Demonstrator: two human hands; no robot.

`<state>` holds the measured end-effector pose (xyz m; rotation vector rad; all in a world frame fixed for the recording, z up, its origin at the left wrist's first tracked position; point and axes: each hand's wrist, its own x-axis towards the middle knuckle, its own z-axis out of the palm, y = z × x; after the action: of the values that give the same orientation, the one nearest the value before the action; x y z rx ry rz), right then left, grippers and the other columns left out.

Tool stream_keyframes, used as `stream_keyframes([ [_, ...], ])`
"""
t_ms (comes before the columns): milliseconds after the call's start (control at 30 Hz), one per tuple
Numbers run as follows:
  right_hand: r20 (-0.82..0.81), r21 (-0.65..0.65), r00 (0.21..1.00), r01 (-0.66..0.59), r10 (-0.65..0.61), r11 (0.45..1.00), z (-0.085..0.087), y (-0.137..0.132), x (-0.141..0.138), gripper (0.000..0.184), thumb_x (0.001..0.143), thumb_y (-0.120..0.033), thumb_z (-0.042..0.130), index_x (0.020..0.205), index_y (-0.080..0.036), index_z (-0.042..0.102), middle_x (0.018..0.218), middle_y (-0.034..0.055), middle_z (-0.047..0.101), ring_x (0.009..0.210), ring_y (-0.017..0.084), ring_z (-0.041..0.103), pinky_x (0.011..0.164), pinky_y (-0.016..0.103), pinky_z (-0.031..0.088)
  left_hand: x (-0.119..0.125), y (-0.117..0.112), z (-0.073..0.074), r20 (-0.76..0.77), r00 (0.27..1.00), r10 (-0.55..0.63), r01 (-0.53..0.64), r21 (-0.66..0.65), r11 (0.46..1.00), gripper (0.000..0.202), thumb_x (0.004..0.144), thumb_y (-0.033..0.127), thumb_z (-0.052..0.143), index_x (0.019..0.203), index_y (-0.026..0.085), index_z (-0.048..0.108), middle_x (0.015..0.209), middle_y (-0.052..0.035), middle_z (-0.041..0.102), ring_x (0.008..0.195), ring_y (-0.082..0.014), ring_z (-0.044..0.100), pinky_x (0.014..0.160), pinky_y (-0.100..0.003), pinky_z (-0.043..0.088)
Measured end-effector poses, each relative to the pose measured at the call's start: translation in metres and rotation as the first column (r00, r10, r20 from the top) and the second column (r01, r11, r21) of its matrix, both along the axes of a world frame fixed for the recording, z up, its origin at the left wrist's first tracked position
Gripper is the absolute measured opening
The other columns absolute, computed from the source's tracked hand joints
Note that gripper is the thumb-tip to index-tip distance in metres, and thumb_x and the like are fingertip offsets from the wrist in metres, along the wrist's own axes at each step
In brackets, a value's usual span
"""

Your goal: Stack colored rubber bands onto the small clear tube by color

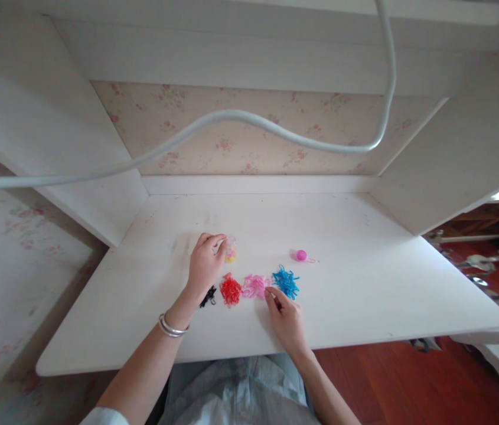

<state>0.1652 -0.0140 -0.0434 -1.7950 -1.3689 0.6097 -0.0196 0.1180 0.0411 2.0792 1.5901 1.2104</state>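
My left hand (207, 260) pinches the rim of a small clear container (231, 250) with yellow and pink bits in its bottom. Small rubber bands lie sorted by colour in a row: a black pile (208, 297) partly behind my left wrist, a red pile (230, 290), a pink pile (255, 285) and a blue pile (286, 282). At the right edge of the pink pile, my right hand (284, 319) has its thumb and forefinger pinched together. What lies between those fingertips is too small to make out.
A round bright pink object (301, 255) with a small loop beside it lies behind the blue pile. Everything rests on a white desk (364, 283) with side panels and a back ledge. A white cable (240, 116) hangs across the view above.
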Motion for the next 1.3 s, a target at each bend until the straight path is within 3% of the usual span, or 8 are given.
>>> stream_keyframes([
  [133, -0.016, 0.012, 1.0, 0.003, -0.003, 1.0, 0.008, 0.005, -0.004, 0.042, 0.091, -0.048, 0.041, 0.095, -0.019, 0.07, 0.06, -0.0002, 0.061, 0.053, 0.012, 0.053, 0.055, 0.021, 0.038, -0.004, -0.006, 0.003, 0.049, 0.999, -0.012, 0.012, 0.009, 1.0, 0.027, 0.091, 0.036, 0.046, 0.1, 0.02, 0.066, 0.087, -0.0022, 0.056, 0.064, -0.0088, 0.051, 0.069, -0.024, 0.045],
  [300, -0.077, 0.101, 0.997, -0.005, 0.013, 0.995, 0.046, 0.034, -0.017, 0.043, 0.088, -0.05, 0.043, 0.094, -0.018, 0.071, 0.054, -0.0025, 0.053, 0.048, 0.01, 0.045, 0.047, 0.019, 0.034, -0.014, -0.026, 0.003, 0.099, 0.995, 0.0, 0.002, -0.015, 1.0, 0.027, 0.091, 0.035, 0.044, 0.098, 0.019, 0.064, 0.086, -0.0031, 0.057, 0.073, -0.0119, 0.054, 0.069, -0.025, 0.045],
  [433, -0.043, 0.174, 0.998, -0.045, 0.053, 0.984, 0.079, 0.069, -0.03, 0.042, 0.088, -0.049, 0.043, 0.096, -0.019, 0.071, 0.051, -0.0042, 0.049, 0.047, 0.009, 0.043, 0.048, 0.019, 0.033, -0.016, -0.062, -0.013, 0.132, 0.991, -0.033, 0.052, -0.143, 0.988, 0.025, 0.091, 0.035, 0.044, 0.098, 0.02, 0.063, 0.084, -0.0018, 0.056, 0.065, -0.0106, 0.052, 0.064, -0.024, 0.045],
  [533, 0.026, 0.236, 0.994, -0.112, 0.109, 0.965, 0.09, 0.091, -0.038, 0.038, 0.088, -0.045, 0.044, 0.096, -0.02, 0.071, 0.053, -0.0037, 0.053, 0.049, 0.008, 0.045, 0.053, 0.018, 0.035, -0.013, -0.093, -0.032, 0.13, 0.987, -0.091, 0.12, -0.243, 0.963, 0.025, 0.092, 0.033, 0.042, 0.1, 0.021, 0.063, 0.085, -0.0023, 0.057, 0.06, -0.0101, 0.051, 0.06, -0.024, 0.045],
  [800, 0.21, 0.148, 0.953, -0.252, 0.219, 0.956, 0.09, 0.122, -0.049, 0.032, 0.09, -0.039, 0.044, 0.099, -0.023, 0.071, 0.062, -0.0013, 0.064, 0.054, 0.01, 0.053, 0.057, 0.019, 0.035, -0.003, -0.138, -0.062, -0.023, 0.988, -0.156, 0.136, -0.377, 0.916, 0.025, 0.092, 0.023, 0.037, 0.098, 0.024, 0.062, 0.093, -0.0034, 0.061, 0.082, -0.0142, 0.06, 0.072, -0.025, 0.047],
  [933, 0.278, 0.115, 0.929, -0.286, 0.245, 0.951, 0.094, 0.123, -0.049, 0.031, 0.091, -0.037, 0.044, 0.101, -0.027, 0.071, 0.068, -0.0007, 0.067, 0.06, 0.012, 0.059, 0.06, 0.02, 0.037, -0.001, -0.136, -0.064, -0.151, 0.976, -0.159, 0.092, -0.375, 0.922, 0.022, 0.091, 0.023, 0.04, 0.101, 0.024, 0.06, 0.097, -0.0026, 0.061, 0.085, -0.0142, 0.062, 0.077, -0.025, 0.047],
  [1133, 0.268, 0.16, 0.94, -0.257, 0.209, 0.953, 0.101, 0.114, -0.045, 0.032, 0.091, -0.038, 0.043, 0.099, -0.025, 0.071, 0.063, -0.0016, 0.065, 0.056, 0.01, 0.055, 0.056, 0.019, 0.035, 0.006, -0.126, -0.06, -0.39, 0.911, -0.137, -0.007, -0.345, 0.939, 0.019, 0.091, 0.026, 0.042, 0.101, 0.027, 0.059, 0.102, -0.0011, 0.061, 0.079, -0.013, 0.063, 0.063, -0.022, 0.045],
  [1300, 0.16, 0.125, 0.973, -0.186, 0.165, 0.975, 0.087, 0.083, -0.029, 0.033, 0.09, -0.041, 0.045, 0.095, -0.023, 0.072, 0.054, -0.0035, 0.058, 0.049, 0.009, 0.05, 0.051, 0.018, 0.033, 0.01, -0.118, -0.055, -0.554, 0.824, -0.118, -0.058, -0.29, 0.955, 0.024, 0.094, 0.03, 0.036, 0.101, 0.028, 0.059, 0.102, -0.0023, 0.061, 0.07, -0.0125, 0.063, 0.053, -0.023, 0.041],
])
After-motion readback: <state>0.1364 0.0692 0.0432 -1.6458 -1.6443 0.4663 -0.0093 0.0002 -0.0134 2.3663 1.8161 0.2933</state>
